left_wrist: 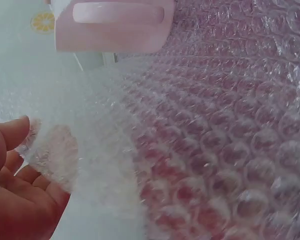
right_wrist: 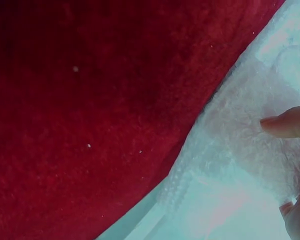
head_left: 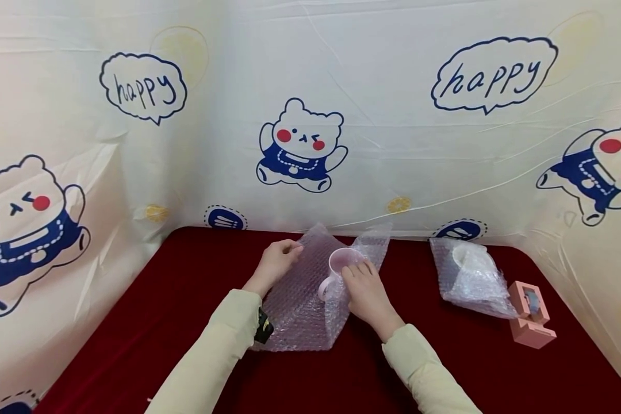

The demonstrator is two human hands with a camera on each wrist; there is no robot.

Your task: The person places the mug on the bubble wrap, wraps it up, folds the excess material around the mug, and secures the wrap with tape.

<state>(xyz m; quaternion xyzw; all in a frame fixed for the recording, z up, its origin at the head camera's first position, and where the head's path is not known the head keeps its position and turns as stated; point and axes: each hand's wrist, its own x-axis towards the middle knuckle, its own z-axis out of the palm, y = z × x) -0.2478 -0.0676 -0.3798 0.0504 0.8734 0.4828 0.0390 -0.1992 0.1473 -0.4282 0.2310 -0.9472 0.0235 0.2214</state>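
Note:
A pale pink mug (head_left: 336,265) stands on a sheet of bubble wrap (head_left: 301,310), its handle (left_wrist: 119,12) towards the left hand. My right hand (head_left: 364,288) grips the mug at its right side, fingers over the rim, with part of the wrap folded up between palm and mug. In the right wrist view, a fingertip (right_wrist: 285,123) presses the wrap against the mug's side. At the sheet's upper left edge, my left hand (head_left: 280,261) pinches the wrap between thumb and fingers. The left wrist view shows that raised film close up, below the mug.
To the right lies a bubble-wrapped bundle (head_left: 473,276) with a white object inside. Beside it sits a pink tape dispenser (head_left: 532,316) holding a roll. Dark red cloth (head_left: 160,339) covers the table, and a printed white curtain (head_left: 393,161) hangs around it.

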